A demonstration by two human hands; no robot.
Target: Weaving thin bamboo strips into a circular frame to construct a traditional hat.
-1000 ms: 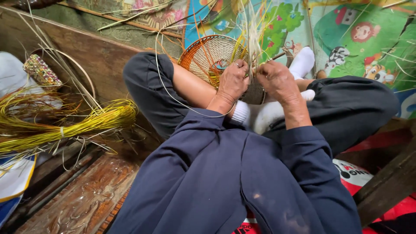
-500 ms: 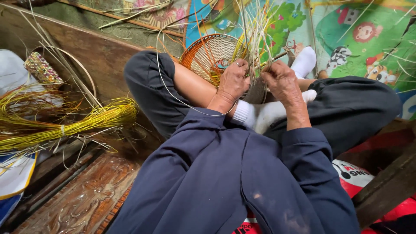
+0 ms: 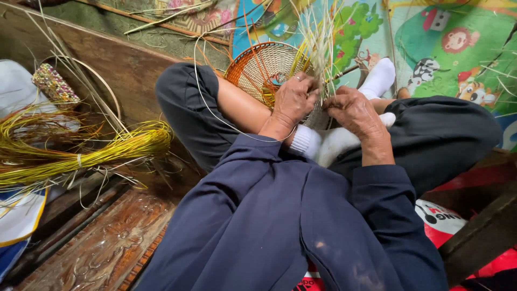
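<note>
Presently the left hand (image 3: 293, 99) is closed on the near rim of the round woven basket (image 3: 264, 70), fingers curled over the weave; the right hand (image 3: 353, 110) sits just beside it, fingers pinched together on the upright pale straw strands (image 3: 318, 43); the basket stands tilted on the floor mat (image 3: 452, 59), beyond the white-socked feet (image 3: 334, 143); a bundle of yellow-green reeds (image 3: 107, 153) lies well apart to the left, on the carved wooden boards (image 3: 102, 242)
</note>
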